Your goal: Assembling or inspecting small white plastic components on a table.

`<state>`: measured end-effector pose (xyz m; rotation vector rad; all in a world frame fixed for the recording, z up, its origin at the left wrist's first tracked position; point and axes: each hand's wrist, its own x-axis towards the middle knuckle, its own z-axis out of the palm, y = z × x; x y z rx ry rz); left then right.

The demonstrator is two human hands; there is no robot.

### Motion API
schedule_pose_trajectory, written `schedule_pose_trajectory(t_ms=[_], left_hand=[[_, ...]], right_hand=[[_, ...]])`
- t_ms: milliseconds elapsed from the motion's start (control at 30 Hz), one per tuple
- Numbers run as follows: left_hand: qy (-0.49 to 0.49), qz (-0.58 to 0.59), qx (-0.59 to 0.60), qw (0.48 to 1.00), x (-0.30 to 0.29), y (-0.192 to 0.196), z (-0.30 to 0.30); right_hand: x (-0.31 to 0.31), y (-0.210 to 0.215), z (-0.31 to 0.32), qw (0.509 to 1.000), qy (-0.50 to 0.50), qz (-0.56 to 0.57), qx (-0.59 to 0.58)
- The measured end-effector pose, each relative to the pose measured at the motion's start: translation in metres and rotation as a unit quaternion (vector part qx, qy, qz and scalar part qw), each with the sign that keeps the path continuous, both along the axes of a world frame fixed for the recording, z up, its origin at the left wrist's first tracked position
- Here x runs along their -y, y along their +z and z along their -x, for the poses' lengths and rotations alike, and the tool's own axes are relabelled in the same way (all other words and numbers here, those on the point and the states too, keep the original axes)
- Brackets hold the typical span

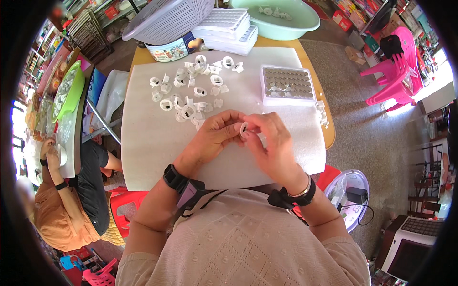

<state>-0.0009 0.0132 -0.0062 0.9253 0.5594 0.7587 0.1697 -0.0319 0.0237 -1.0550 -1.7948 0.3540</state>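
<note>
Over the front middle of the white-covered table, my left hand [214,136] and my right hand [269,140] meet, both closed at the fingertips. Between them they pinch a small white plastic ring-shaped part [244,128], partly hidden by the fingers. Beyond my left hand lies a loose spread of similar white parts [188,111], several with dark centres. To the far right of my hands, a white tray [286,101] holds rows of small round grey-brown pieces, with a few shiny bits on top.
At the back stand a grey basket [167,21] on a round tin [168,51], stacked white trays [222,24] and a pale green basin [284,21]. More white parts [322,114] lie at the table's right edge. A co-worker [67,205] sits at the left by a green basket [67,90].
</note>
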Motion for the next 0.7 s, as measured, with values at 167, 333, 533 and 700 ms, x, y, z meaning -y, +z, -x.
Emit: schedule_pose_trajectory(t_ms=[167,333,533,700], left_hand=[[-0.055,0.010,0.017,0.998,-0.002,0.003,0.008],[-0.007,-0.042,-0.017,0.999,0.007,0.012,-0.003],[0.012,-0.082,-0.058,0.995,0.006,0.010,-0.003],[0.043,0.007,0.050,0.998,0.003,0.003,0.005]], right_hand=[[-0.001,0.009,-0.010,0.986,0.035,0.145,-0.079],[-0.004,0.001,-0.014,0.873,0.035,0.347,-0.341],[0.002,0.006,-0.014,0.857,0.030,0.365,-0.363],[-0.001,0.002,-0.039,0.965,-0.106,0.194,-0.142]])
